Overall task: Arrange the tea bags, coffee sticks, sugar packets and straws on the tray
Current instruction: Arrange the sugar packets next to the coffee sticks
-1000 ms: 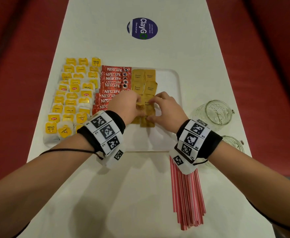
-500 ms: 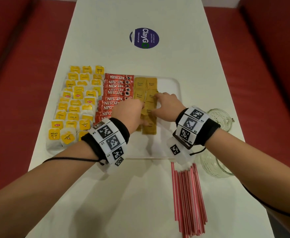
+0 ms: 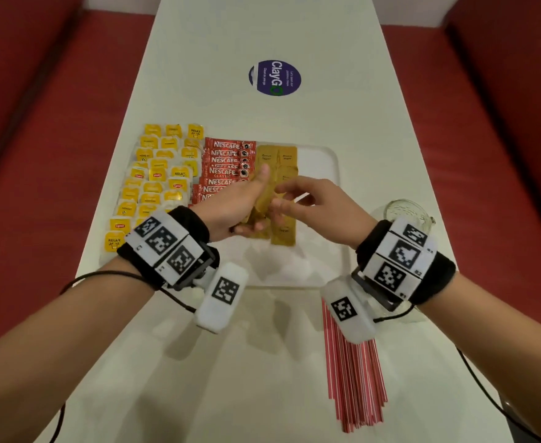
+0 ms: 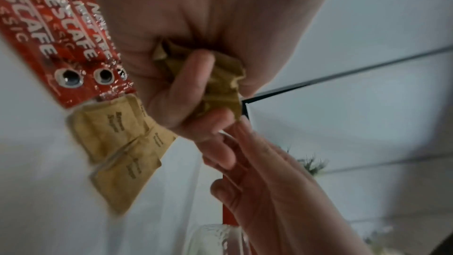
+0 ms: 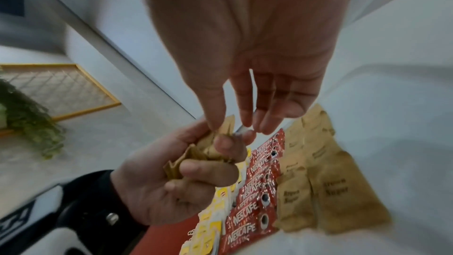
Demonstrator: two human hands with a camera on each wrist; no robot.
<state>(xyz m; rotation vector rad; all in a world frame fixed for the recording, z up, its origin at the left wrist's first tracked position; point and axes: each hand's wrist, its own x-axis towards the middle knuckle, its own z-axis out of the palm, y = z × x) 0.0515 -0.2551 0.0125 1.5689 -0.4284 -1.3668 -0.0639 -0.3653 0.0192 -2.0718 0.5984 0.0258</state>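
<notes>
The left hand [image 3: 230,207] is clenched around a crumpled bunch of brown sugar packets [image 3: 262,203], its fingers [image 5: 208,170] curled over the paper and its thumb [image 3: 261,179] pointing up above the tray. The right hand [image 3: 314,207] reaches in from the other side with loosely extended fingers [image 5: 247,104]; its thumb tip touches the top edge of the bunch, though the blur hides whether it pinches a packet. Both hands hover over the middle of the white tray [image 3: 330,174], and they cover part of the sugar column beneath them. Flat sugar packets [image 3: 283,230] lie in two columns on the tray, just beside a stack of red coffee sticks [image 3: 229,161] on their left. Further left, rows of yellow-tagged tea bags [image 3: 157,183] fill the tray's end. The tray's right portion is bare. Off the tray, on the white table [image 3: 262,33], a bundle of red straws [image 3: 355,375] lies near the front edge under the right wrist, and a glass jar [image 3: 403,212] stands behind that wrist, partly hidden by it. A round purple sticker [image 3: 275,77] sits farther up the table.
</notes>
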